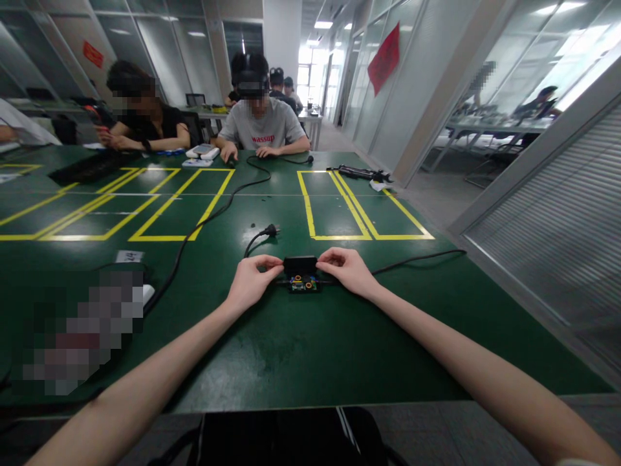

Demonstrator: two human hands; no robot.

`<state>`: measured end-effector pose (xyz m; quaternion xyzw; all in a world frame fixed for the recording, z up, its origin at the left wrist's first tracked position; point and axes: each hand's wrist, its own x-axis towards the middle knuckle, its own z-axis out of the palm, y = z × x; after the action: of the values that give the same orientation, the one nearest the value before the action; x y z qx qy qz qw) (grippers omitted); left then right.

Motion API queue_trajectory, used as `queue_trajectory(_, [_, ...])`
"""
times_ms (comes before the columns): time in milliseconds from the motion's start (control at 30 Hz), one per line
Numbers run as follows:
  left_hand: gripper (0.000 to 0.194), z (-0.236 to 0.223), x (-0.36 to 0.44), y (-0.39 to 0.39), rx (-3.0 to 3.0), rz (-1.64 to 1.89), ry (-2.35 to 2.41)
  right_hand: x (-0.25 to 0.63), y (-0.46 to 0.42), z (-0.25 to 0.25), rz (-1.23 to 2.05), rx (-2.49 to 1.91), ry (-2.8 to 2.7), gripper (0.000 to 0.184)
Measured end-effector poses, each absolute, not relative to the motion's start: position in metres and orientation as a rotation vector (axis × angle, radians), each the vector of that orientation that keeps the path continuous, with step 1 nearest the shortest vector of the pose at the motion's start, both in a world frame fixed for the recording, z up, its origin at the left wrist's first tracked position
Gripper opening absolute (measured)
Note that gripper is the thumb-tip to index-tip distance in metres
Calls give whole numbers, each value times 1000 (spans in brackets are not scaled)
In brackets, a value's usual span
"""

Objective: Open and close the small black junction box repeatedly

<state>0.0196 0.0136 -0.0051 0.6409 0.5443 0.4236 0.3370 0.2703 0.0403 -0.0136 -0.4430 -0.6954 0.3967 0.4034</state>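
Note:
A small black plastic lid [300, 264] stands tilted up, pinched at its left end by my left hand [253, 278] and at its right end by my right hand [349, 272]. Thumb and fingers are closed on each side. Just below the lid, an opened black box shows a circuit board [304, 283] with two copper-coloured ring coils. Whether the lid touches the box at its back edge I cannot tell. Black cable leaves the box on both sides, and a power plug [270, 230] lies behind my left hand.
The green table [272, 362] carries yellow tape rectangles [310, 207]. A long black cord [228, 204] crosses it on the left, near a blurred-out object [92, 330]. Black tool-like parts [361, 173] lie at the far right. Two people sit across the table.

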Motion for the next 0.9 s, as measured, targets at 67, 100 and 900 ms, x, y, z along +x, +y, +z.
queue_trajectory(67, [23, -4, 20, 13, 1671, 1112, 1418, 271, 40, -12, 989, -1117, -1761, 26])
queue_trajectory(100, [23, -4, 21, 13, 1675, 1112, 1415, 272, 40, -12, 987, -1115, -1762, 26])
queue_trajectory(900, [16, 3, 16, 6, 1894, 965, 1318, 282, 29, -6, 910, -910, -2061, 10])
